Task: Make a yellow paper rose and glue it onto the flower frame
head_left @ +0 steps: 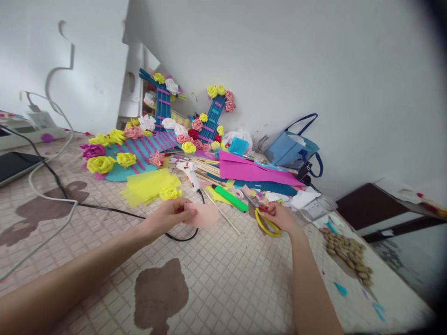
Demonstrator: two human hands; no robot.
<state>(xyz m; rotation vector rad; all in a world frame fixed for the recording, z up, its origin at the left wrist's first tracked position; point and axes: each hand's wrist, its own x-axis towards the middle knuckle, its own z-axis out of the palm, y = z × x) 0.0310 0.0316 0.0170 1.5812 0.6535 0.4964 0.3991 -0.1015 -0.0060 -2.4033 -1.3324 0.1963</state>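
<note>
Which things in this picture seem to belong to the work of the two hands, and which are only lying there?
Likely part of the work:
pale pink paper, held in the left hand
yellow-handled scissors, at the right hand's fingertips
glue gun
paper flowers

Probably just lying about:
blue bag
brown nut-like pile
dark-screened device

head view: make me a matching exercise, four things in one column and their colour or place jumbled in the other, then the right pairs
Things:
1. paper piece
2. scissors
3. glue gun
4. bag

Colours and places:
A. white, just beyond the left hand
B. blue, beside the wall
C. pale pink, pinched in the left hand
D. yellow handle, at the fingers of the right hand

Right pairs: 1-C, 2-D, 3-A, 4-B
</note>
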